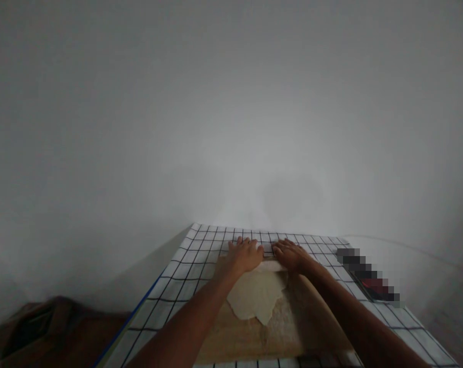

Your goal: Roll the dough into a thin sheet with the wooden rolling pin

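While both arms reach fwd over the tabletop (208,240), both hands are at the far end of a wooden board (235,345), palms down. L. hand (247,254): fingers extended & splayed, thumb pointing toward the R. hand (291,254). R. hand: flat, fingers extended, lying close together, angled inward. Gap btwn the two is narrow; they appear apart. Undersides hidden; cannot tell what the palms bear on.

Item under work: one sheet of dough (256,296), centred on the board btwn the forearms, its far end at the hands. Mat'l pale cream, matte, thin, soft-looking. Outline irreg.: near edge ragged, w/ lobes & a blunt point toward the wearer. A paler, straight-sided band (270,266) runs crosswise btwn the hands; cannot tell if it is dough or a separate pc.

Board: light brown, approx. rect., flat, w/ pale dusty smears on the surface nr the dough; arm shadow darkens its R. part.

Tabletop covering: white cloth (178,278), black grid lines, smooth lie; blue strip (149,291) along L. edge. At R. edge, a dark & red item (369,276), pixelated, ID n/a.

Surroundings: plain pale wall (231,102), matte, dimly lit, w/ a thin line (400,243) sloping down at R. Lower L.: dark reddish-brown furniture (59,327), angular, detail poor.
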Motion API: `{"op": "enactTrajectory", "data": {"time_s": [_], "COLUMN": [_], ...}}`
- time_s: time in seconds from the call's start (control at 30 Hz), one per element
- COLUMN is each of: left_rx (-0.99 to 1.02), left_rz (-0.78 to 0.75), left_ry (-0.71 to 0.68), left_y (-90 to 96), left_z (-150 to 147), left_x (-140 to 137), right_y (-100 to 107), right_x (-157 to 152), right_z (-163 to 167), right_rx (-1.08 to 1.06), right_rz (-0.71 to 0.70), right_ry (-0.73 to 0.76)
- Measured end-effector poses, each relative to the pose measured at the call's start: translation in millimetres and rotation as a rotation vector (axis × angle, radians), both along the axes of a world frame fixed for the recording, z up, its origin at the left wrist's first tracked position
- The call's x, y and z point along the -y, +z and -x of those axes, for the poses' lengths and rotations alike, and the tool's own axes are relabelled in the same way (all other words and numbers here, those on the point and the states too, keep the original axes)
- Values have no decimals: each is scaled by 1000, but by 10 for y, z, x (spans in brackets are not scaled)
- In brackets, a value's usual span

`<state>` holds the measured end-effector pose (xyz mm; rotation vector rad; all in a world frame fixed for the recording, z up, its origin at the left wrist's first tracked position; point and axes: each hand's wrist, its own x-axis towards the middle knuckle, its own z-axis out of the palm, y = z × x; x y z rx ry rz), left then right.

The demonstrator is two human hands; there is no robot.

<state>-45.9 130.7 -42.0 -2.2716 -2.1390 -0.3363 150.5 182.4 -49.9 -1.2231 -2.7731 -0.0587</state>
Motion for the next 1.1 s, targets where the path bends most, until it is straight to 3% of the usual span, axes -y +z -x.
{"op": "enactTrajectory", "data": {"time_s": [0.23,0.53,1.1], "left_rx": [23,57,70], "left_rz": [59,44,-59], "left_ry": [-9,25,1], "left_y": [-15,-98,-68], "left_z": [62,94,-21], "left_x": [-193,-307,43], "right_y": [-57,-77,26], "right_x": [-284,-364,154], "right_z": [72,90,-76], "right_rx": [71,106,148], "right_rz": [-30,-53,0], "right_ry": [91,43,9]}}
